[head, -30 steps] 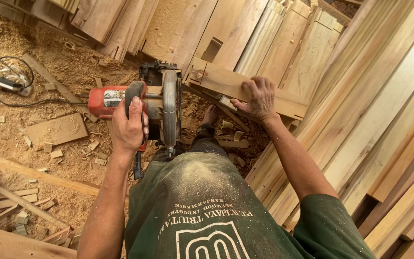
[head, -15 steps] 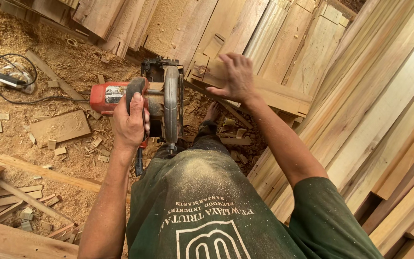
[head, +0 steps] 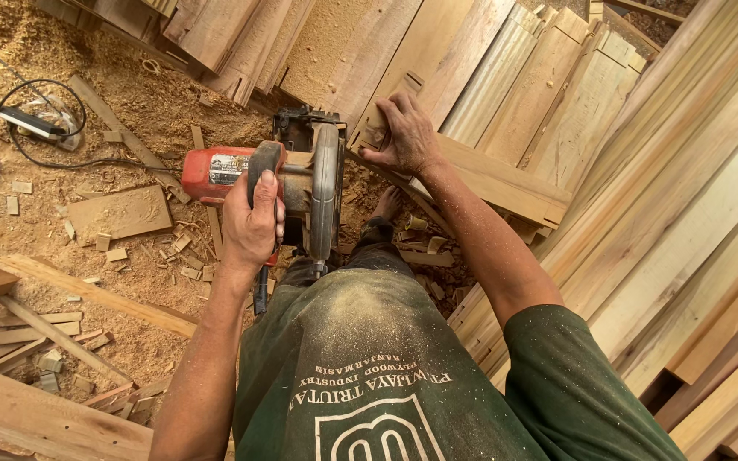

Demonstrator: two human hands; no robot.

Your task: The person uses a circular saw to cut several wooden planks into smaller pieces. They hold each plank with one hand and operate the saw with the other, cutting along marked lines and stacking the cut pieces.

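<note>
Head view, looking down past a green shirt [head: 369,376] dusted w/ sawdust. Left hand [head: 252,224] is wrapped tight round the black top handle of a red circular saw [head: 288,175]; fingers curl over the grip, thumb on the near side. Saw's red motor housing sticks out to the left of that fist, round blade guard [head: 326,192] sits just right of it, edge-on to the camera. A black cord hangs down below the fist, beside the knee.

Right hand [head: 405,137] is pressed flat-ish, fingers spread and bent, on the near end of a pale wood plank [head: 493,179]. That plank runs away to the right from under the palm and rests across a stack of leaning boards [head: 557,94]. Front of the saw is just left of the fingertips, touching or nearly touching the plank's end; can't tell if the blade is in the wood, guard hides it.

Below the right wrist a bare foot [head: 389,203] shows among offcuts. Further left of the saw fist: sawdust floor [head: 130,102] w/ small wood scraps, a flat square offcut [head: 121,213], and a black cable [head: 36,158] looping to a power strip [head: 32,124]. More long boards [head: 685,213] lean at far right of the plank hand.
</note>
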